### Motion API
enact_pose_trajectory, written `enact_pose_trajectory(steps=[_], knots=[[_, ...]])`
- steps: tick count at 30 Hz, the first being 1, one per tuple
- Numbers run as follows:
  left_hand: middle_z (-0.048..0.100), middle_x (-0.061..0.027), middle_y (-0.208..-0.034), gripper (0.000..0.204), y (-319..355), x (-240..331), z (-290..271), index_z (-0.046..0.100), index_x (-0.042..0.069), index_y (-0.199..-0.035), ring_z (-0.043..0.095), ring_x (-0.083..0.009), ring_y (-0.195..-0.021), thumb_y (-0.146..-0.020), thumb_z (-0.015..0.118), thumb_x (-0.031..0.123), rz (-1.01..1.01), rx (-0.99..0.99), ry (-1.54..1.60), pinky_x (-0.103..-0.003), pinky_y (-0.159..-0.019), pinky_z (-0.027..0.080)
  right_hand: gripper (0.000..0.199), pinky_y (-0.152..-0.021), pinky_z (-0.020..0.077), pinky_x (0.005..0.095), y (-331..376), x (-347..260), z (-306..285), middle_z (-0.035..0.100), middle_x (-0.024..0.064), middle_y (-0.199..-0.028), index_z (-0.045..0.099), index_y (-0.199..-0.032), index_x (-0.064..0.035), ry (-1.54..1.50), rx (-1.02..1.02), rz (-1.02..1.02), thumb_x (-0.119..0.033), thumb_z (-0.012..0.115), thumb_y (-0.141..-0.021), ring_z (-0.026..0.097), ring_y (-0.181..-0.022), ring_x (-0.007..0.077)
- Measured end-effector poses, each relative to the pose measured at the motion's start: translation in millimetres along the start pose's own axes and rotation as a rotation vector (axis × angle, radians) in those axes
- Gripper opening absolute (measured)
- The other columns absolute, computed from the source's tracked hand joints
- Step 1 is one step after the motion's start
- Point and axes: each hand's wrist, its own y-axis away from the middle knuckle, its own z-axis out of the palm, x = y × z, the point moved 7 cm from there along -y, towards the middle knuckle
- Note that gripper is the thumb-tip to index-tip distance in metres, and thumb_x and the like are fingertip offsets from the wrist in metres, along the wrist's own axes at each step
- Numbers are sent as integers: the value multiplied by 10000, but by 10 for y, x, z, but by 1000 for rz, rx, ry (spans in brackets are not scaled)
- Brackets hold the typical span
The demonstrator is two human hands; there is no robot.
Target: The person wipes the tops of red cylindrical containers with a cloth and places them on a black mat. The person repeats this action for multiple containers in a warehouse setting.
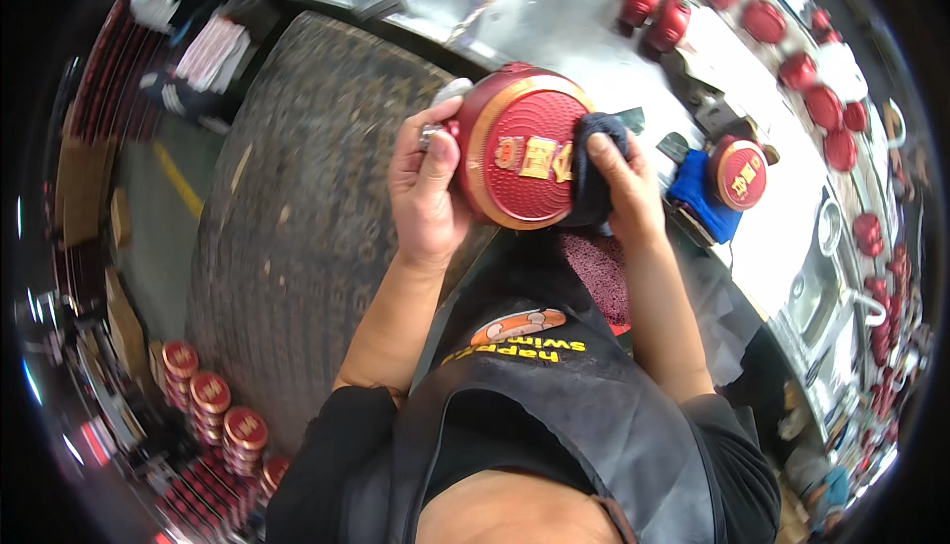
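Observation:
My left hand [424,183] grips a red pot [524,133] by its left side, near a small metal fitting. Its underside is turned up toward me, with ridged rings, a gold rim and gold characters. In my right hand [633,188] a dark cloth [596,183] is bunched and pressed against the pot's right edge, covering part of the rim. A small pale thing shows by my left fingertips; its kind is unclear. The pot is held in the air above my lap, between the dark board and the metal worktable.
A worn dark board [327,168] fills the left. On the metal worktable [564,19] stand several red pots [669,24]; another gold-rimmed pot [739,176] rests beside a blue cloth [703,197]. A sink [813,282] lies right, and stacked red pots [210,393] at lower left.

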Motion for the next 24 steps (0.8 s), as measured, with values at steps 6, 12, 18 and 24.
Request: enact_pose_trajectory(steps=[6, 12, 18, 24], knots=[[594, -94, -1216, 331, 680, 833, -484, 553, -13, -1206, 567, -121, -1039, -951, 588, 196, 88, 92, 83, -275, -937, 450, 581, -903, 453, 292, 752, 73, 876, 582, 57, -1093, 499, -1240, -4, 245, -264, 57, -361, 722, -839, 557, -1021, 146], [564, -119, -1278, 309, 1370, 1395, -1009, 570, -5, -1178, 567, -157, -1087, -961, 567, 215, 156, 213, 115, -308, -955, 455, 888, -991, 405, 314, 1351, 397, 1570, 525, 102, -1250, 263, -1462, -13, 414, -504, 119, -251, 777, -779, 505, -1142, 179], [544, -162, -1305, 337, 2098, 1999, -1424, 543, -26, -1212, 562, -198, -1132, -964, 553, 202, 314, 315, -38, -334, -979, 453, 552, -912, 459, 281, 1581, 764, 1929, 590, 113, -1173, 397, -1387, 48, 429, -514, 121, -183, 591, -925, 574, -1032, 159], [563, -130, -1283, 294, 3582, 2871, -2335, 581, -18, -1165, 535, -178, -1138, -944, 572, 176, 407, 758, -636, -310, -975, 417, 529, -790, 508, 300, 1503, 645, 1876, 613, 203, -1175, 454, -1321, 46, 559, -513, 119, -318, 559, -951, 622, -948, 213]])
